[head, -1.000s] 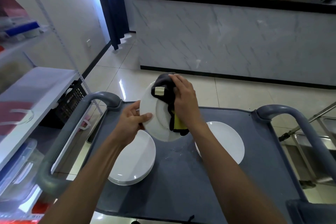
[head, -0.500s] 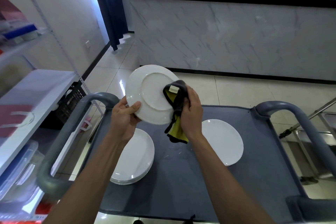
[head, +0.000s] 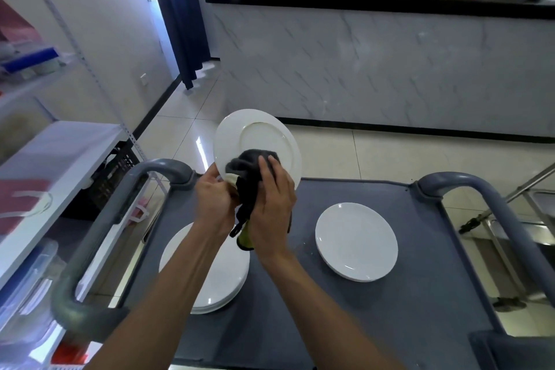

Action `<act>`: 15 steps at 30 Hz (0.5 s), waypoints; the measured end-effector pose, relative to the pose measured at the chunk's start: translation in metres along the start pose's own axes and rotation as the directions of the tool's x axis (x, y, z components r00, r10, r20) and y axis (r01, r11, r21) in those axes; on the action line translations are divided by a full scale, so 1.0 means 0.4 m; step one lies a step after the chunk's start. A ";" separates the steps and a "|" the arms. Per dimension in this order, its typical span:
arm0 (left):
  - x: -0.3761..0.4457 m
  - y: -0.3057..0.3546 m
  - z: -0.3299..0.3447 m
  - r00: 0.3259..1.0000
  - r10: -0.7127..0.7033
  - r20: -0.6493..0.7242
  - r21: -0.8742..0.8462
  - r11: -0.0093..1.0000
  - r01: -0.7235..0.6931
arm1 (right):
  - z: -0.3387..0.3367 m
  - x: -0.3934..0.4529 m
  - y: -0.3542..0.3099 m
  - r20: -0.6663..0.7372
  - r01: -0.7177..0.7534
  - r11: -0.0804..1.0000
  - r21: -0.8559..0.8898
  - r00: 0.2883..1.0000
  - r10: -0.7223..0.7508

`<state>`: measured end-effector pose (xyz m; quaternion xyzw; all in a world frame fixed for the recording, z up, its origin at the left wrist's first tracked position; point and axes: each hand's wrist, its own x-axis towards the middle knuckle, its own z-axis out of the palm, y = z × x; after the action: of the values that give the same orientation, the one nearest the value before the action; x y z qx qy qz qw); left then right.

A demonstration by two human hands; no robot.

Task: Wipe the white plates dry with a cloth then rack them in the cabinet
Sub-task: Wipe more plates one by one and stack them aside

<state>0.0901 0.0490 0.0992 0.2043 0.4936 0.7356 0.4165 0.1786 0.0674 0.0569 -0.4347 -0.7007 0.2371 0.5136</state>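
Bright daylight flaring blue-white in the doorway beside the dark curtain [head: 180, 15], glare streak on floor tiles [head: 199, 147] below it, shelving [head: 45, 141] left of curtain smeared, possibly motion blur, straight lines bowing at frame edges

Two bare forearms reach forward over the cart's near edge, hands meeting close together above its far edge.

The left hand [head: 214, 200] pinches with thumb raised; the right hand [head: 271, 204], back toward the camera, presses forward, fingers [head: 264, 168] spread and curled, touching the left.
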 end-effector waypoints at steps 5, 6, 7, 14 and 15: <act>0.002 0.029 -0.010 0.998 -0.032 0.048 0.134 0.991 0.026 | -0.004 0.051 -0.008 0.120 0.089 0.996 0.016 0.989 -0.090; 0.001 0.035 -0.013 0.998 -0.029 0.060 0.178 0.984 0.018 | -0.008 0.066 -0.011 0.147 0.100 0.995 0.021 0.984 -0.102; 0.001 0.042 -0.017 0.997 -0.031 0.075 0.208 0.978 0.014 | -0.013 0.082 -0.015 0.176 0.105 0.994 0.027 0.979 -0.108; 0.012 0.064 -0.047 0.982 -0.095 0.163 0.242 0.969 0.054 | -0.023 0.165 -0.007 0.261 0.175 0.984 0.020 0.949 -0.174; 0.012 0.064 -0.050 0.980 -0.102 0.169 0.236 0.970 0.061 | -0.020 0.173 -0.004 0.258 0.187 0.982 0.009 0.949 -0.183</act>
<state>0.0625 0.0373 0.1131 0.2964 0.5437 0.6341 0.4630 0.1789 0.1248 0.0967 -0.3364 -0.8011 0.2370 0.4347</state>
